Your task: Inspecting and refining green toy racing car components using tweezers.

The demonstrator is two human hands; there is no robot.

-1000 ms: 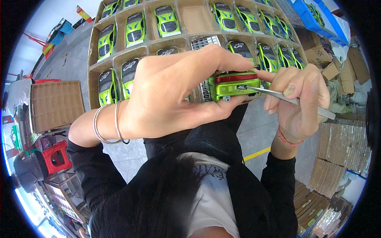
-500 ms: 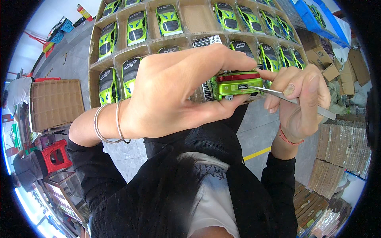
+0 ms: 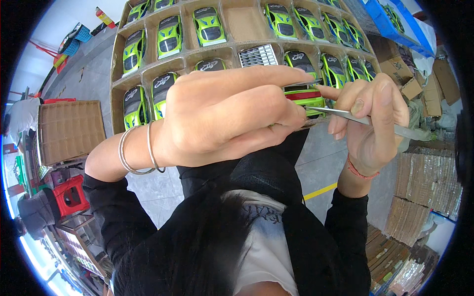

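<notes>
My left hand [image 3: 232,108] is closed around a green toy car [image 3: 307,96], and its fingers hide much of the body. The car's end with a red strip faces me, and the left index finger lies across that end near the tweezers' point. In my right hand [image 3: 373,116] I pinch a pair of metal tweezers [image 3: 355,117], whose tip reaches the car's end just under the red strip. Right fingertips also come up to the car's right side. Whether the tip grips anything is too small to tell.
Beyond my hands a cardboard tray [image 3: 242,22] holds several green toy cars [image 3: 169,37] in clear compartments. A sheet of dark-and-silver strips [image 3: 258,55] lies in one. A blue crate [image 3: 400,27] stands far right, stacked cardboard [image 3: 419,182] at right, a red stool [image 3: 70,194] at left.
My left index finger has come down over the car's end, covering part of what showed before. The tweezers' tip stays against the car, shifted slightly left.
</notes>
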